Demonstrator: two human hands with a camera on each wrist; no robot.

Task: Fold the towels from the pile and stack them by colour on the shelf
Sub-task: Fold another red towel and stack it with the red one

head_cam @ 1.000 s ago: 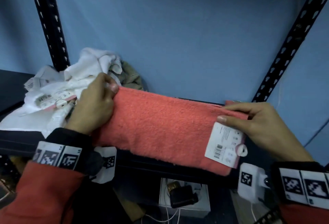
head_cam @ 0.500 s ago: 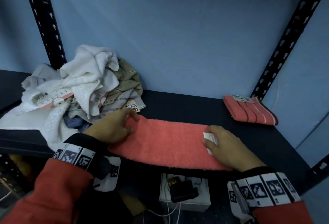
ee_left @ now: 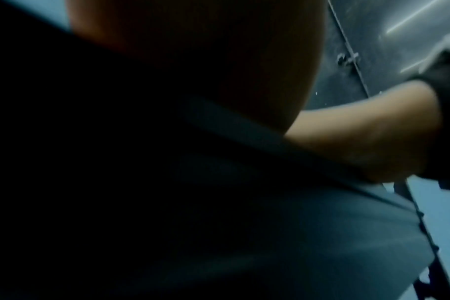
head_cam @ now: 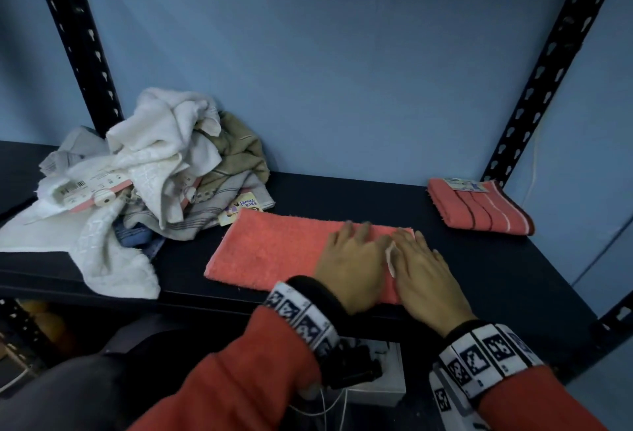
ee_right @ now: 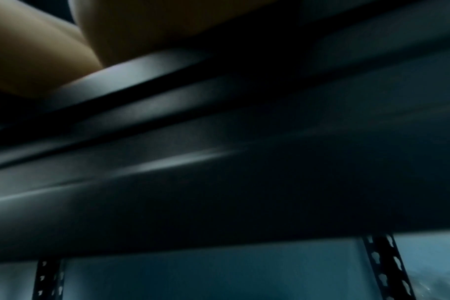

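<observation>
Both flat, unclenched hands, left (head_cam: 351,264) and right (head_cam: 423,268), press the towel's (head_cam: 270,252) right end, probably setting a fold, right of the pile (head_cam: 150,170).

left hand (head_cam: 349,269), right hand (head_cam: 424,276) side by side, palms down, fingers extended.

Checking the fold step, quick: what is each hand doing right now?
Left hand: open, fingers flat, pressing on the coral towel.
Right hand: open, flat on the same towel's right end.

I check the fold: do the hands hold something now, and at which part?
Nothing is gripped. The left hand and right hand press flat on the right end of the coral towel.
</observation>
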